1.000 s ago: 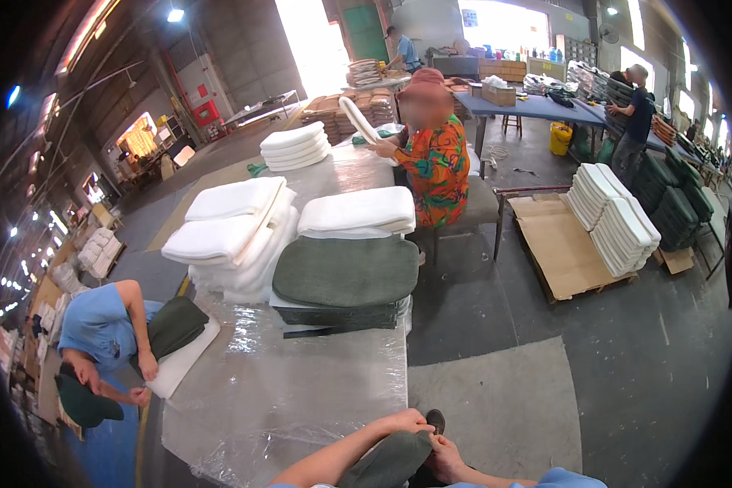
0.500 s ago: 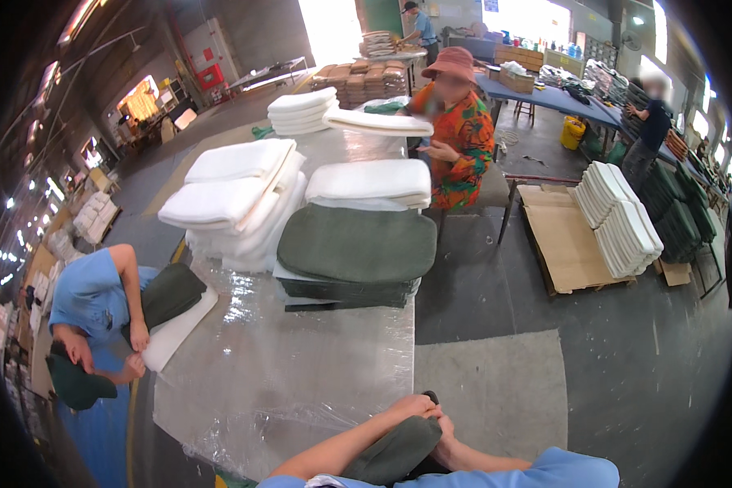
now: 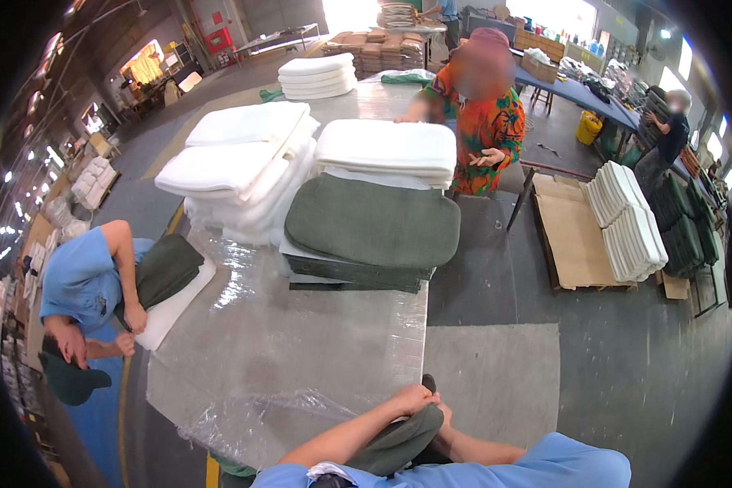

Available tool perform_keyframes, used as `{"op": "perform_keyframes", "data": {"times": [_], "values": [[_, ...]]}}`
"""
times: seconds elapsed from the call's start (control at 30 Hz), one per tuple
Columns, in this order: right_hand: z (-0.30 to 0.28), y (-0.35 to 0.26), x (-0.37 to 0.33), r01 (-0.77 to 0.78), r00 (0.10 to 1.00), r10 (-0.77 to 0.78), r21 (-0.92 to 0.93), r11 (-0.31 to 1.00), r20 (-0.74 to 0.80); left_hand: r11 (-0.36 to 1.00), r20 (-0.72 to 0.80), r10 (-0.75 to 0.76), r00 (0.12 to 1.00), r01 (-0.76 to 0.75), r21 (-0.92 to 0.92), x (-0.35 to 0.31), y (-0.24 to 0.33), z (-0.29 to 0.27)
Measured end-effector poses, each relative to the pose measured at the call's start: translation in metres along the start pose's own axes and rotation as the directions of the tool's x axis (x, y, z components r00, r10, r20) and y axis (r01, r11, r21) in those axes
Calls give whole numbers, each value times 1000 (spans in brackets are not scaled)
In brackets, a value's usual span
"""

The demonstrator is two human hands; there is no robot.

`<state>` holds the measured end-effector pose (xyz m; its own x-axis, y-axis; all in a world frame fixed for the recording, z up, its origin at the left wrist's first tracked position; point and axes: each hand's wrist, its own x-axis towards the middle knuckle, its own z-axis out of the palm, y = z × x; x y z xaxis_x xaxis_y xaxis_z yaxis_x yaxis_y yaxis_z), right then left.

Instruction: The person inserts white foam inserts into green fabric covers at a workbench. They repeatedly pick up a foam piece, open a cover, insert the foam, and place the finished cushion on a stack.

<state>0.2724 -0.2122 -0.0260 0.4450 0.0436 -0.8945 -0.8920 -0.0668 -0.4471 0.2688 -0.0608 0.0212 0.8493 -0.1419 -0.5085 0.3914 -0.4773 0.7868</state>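
Observation:
A dark green fabric cover lies bunched across my lap at the lower edge. My left hand is closed on its upper end. Close beside it, my right hand grips the same end, its fingers partly hidden by the cloth. Ahead of my hands is a table wrapped in clear plastic film. On it stands a stack of dark green covers, with folded white pads just behind.
A taller pile of white pads stands left of the green stack. At the left, a co-worker in blue bends over a green cover and white pad. Another in a patterned orange top stands beyond the table. White pads sit on a cardboard-topped pallet at right.
The white pad held in the air by the co-worker in orange now lies on the white stack behind the green covers. My hands stay closed on the green cover. The view has shifted slightly.

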Motion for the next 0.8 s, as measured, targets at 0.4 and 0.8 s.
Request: {"op": "perform_keyframes", "data": {"times": [0.4,0.8], "values": [[5,5,25,-13,999,11,82,997,32,982,-30,-40,999,34,-185,-46,-11,-8],[4,7,23,-53,990,23,204,977,142,702,379,-440,814,575,-420,-206,-55,-11]]}}
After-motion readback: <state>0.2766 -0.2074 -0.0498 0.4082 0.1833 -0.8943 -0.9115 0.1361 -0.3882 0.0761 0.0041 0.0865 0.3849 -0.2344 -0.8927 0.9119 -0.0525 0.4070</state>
